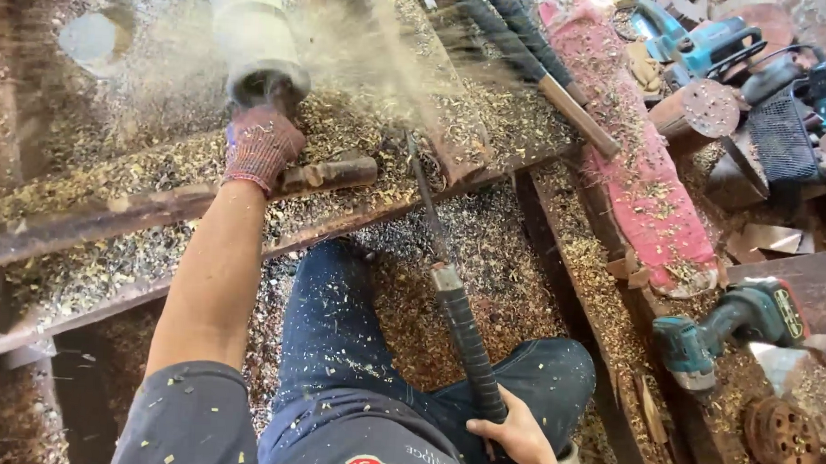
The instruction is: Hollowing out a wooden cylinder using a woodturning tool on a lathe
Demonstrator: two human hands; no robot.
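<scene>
A pale wooden cylinder point(254, 35) spins on a lathe at the top, throwing a spray of chips to the right. My left hand point(261, 144), in a red knit glove, rests on the tool rest point(332, 175) just below the cylinder's end. My bare right hand point(515, 439) grips the dark ribbed handle of a long turning chisel point(456, 308). Its steel blade runs up toward the cylinder, and the tip is hidden in flying chips. My knees in blue jeans sit below the lathe bed.
Wood shavings cover the rusty lathe bed rails point(107, 214) and the floor. Two more long-handled chisels point(540, 75) lie at the top. A pink cloth-covered board point(639, 168) lies to the right. A teal cordless drill point(724, 329) and other power tools point(718, 41) sit at the right.
</scene>
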